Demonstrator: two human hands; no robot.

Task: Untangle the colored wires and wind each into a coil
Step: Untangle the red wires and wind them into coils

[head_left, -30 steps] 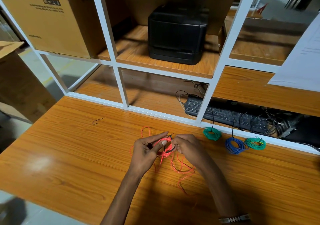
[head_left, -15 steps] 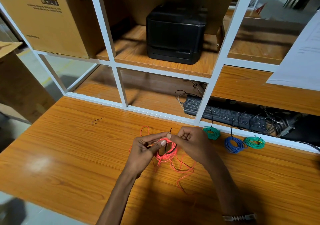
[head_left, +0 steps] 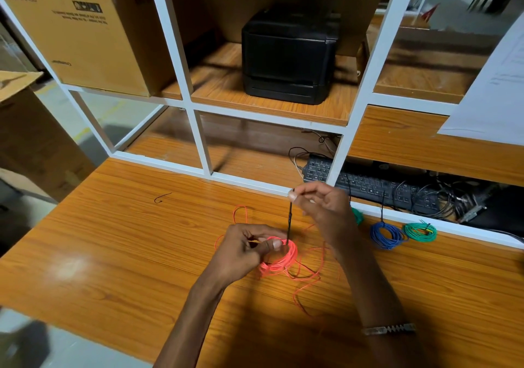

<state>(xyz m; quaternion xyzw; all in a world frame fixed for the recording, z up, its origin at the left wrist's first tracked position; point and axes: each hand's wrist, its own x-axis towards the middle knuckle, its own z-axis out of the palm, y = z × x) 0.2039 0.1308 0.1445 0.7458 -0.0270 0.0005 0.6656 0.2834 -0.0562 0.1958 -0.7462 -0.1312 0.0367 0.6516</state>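
So the left hand point(head_left: 243, 250) is pinching the red wire coil point(head_left: 280, 258) between thumb and fingers, holding it just over the wooden desk point(head_left: 127, 254). The coil sits right at the fingertips, sticking out to the right of the grip, and loose red strands trail off it onto the desk underneath and toward the near edge.

The right hand point(head_left: 320, 206) is up higher and further back, pinching the top end of a thin black tie point(head_left: 289, 223). That tie runs straight down from the fingers to the top of the red coil, pulled taut between both hands.

Off to the right, along the white shelf frame point(head_left: 365, 81), there's a blue coil point(head_left: 387, 234) and a green coil point(head_left: 419, 231) side by side on the desk. Another green coil point(head_left: 357, 215) is mostly hidden behind the right hand.
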